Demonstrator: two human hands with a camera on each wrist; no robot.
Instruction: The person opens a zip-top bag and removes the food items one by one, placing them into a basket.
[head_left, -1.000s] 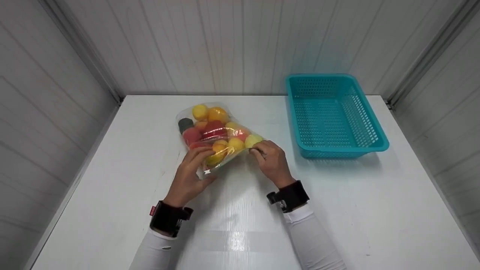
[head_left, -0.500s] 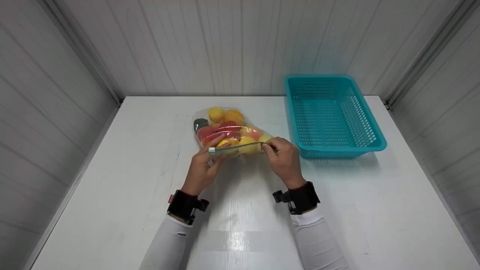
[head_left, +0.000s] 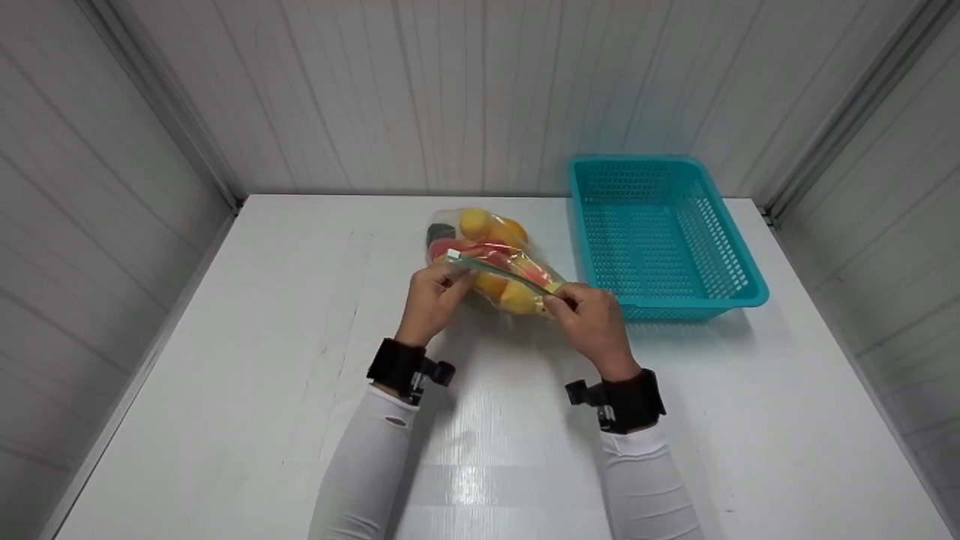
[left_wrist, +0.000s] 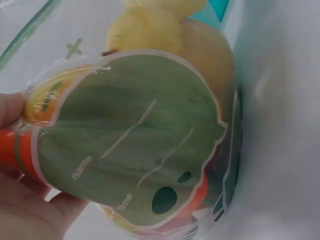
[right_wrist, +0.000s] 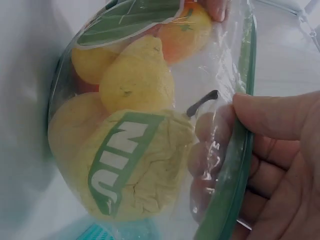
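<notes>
Clear plastic zip bag [head_left: 496, 246] of fruit is at my 12 o'clock, between both hands. My left hand [head_left: 433, 304] grips its top edge just beside the white slider [head_left: 453, 255], at the 10 o'clock end of the green zip strip [head_left: 496, 270]. My right hand [head_left: 598, 326] pinches the strip's 4 o'clock end, thumb in front, fingers curled behind. Yellow fruit [right_wrist: 135, 85] shows through the film. Teal perforated basket [head_left: 637, 244] stands on the white table [head_left: 277, 330], at the bag's 3 o'clock.
</notes>
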